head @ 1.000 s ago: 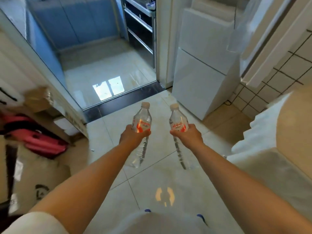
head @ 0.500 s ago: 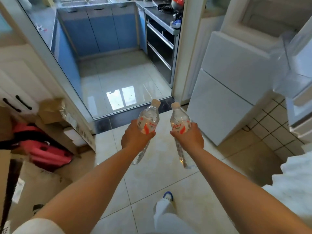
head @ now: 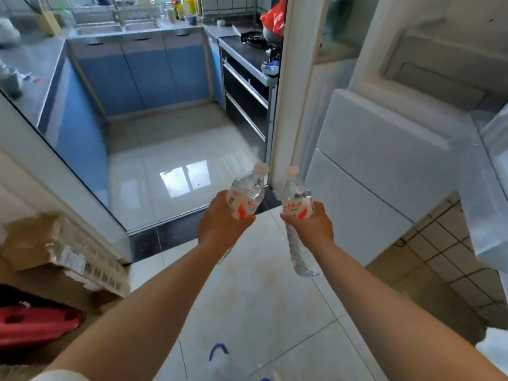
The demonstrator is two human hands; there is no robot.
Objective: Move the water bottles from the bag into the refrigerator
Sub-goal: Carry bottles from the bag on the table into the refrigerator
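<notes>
My left hand (head: pixel 220 225) grips a clear water bottle (head: pixel 246 199) with a red-and-white label, tilted a little to the right. My right hand (head: pixel 312 229) grips a second clear water bottle (head: pixel 298 207) of the same kind, held nearly upright. Both bottles are held out in front of me over the tiled floor, close together but apart. The white refrigerator (head: pixel 384 166) stands to the right of the bottles, its lower drawers shut. Its upper door (head: pixel 492 188) hangs open at the far right. The bag is out of view.
A doorway with a dark threshold (head: pixel 170 229) leads to a kitchen with blue cabinets (head: pixel 143 72) and a stove counter (head: pixel 247 59). Cardboard boxes (head: pixel 55 248) and a red object (head: pixel 35 325) lie at the left. A white door frame post (head: pixel 291 92) stands beside the refrigerator.
I have moved forward towards the doorway and the refrigerator, and the view has tilted up. Both bottles stay gripped, now closer together, the left one tilted more.
</notes>
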